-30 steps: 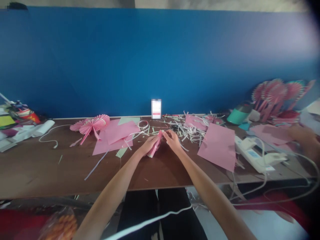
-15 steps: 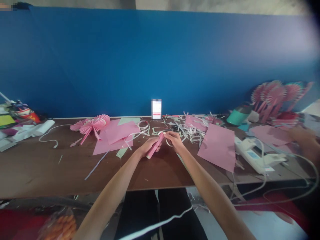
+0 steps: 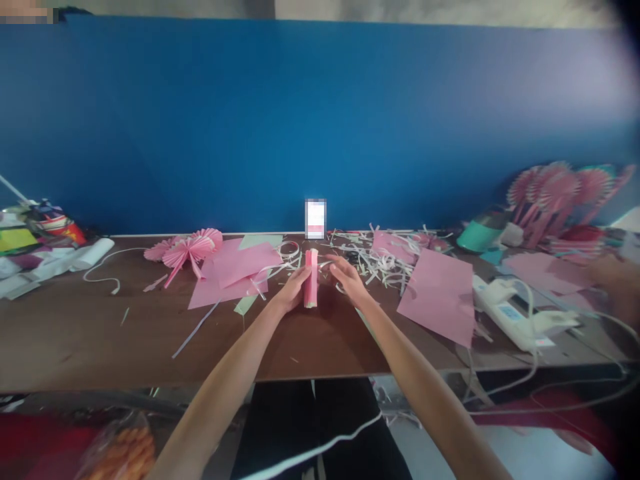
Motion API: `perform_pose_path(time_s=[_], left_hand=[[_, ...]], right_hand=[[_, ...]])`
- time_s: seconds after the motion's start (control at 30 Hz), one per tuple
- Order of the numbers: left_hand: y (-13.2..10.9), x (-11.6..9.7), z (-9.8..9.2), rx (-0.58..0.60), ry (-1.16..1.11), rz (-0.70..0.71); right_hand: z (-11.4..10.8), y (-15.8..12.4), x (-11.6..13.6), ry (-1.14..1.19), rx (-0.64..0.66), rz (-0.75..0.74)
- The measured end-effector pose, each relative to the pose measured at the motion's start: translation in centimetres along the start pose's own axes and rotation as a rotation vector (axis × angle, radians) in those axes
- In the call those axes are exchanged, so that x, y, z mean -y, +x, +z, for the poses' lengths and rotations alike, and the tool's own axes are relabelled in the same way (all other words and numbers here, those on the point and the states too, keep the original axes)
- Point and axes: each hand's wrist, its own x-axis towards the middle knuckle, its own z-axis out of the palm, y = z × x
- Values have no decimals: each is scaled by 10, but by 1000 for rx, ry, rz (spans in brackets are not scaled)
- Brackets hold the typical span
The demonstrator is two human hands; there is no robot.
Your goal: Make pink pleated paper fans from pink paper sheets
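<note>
A folded pink paper strip (image 3: 311,280) stands upright on the brown table (image 3: 100,333) at the middle. My left hand (image 3: 291,291) grips its left side with curled fingers. My right hand (image 3: 349,280) is just to the right of the strip, with a thin white paper strip (image 3: 327,264) near its fingertips; the fingers are stretched forward and I cannot see them pinching anything.
Pink paper sheets (image 3: 437,293) lie right and left (image 3: 235,270) of my hands. Finished pink fans (image 3: 185,252) lie at the left, more fans (image 3: 555,193) stand at the far right. White paper scraps (image 3: 375,257), a white glue gun (image 3: 515,313) with cables, and another person's hand (image 3: 617,280) are to the right.
The folded pink strip went from lying tilted between both hands to standing upright. My right hand let go of it and moved slightly right.
</note>
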Motion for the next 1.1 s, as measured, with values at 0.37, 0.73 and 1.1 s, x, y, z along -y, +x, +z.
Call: perform_pose_path(time_s=[0.37,0.73,1.1], left_hand=[[10,2,-12,-187,-78,184],[9,4,-11,-238,-16,243],[8,5,-11,-342,85,264]], right_hand=[[12,-10,7,-656,170,-366],[13,-10,-1,-689,208,-303],[10,-13,2,-836,122,-245]])
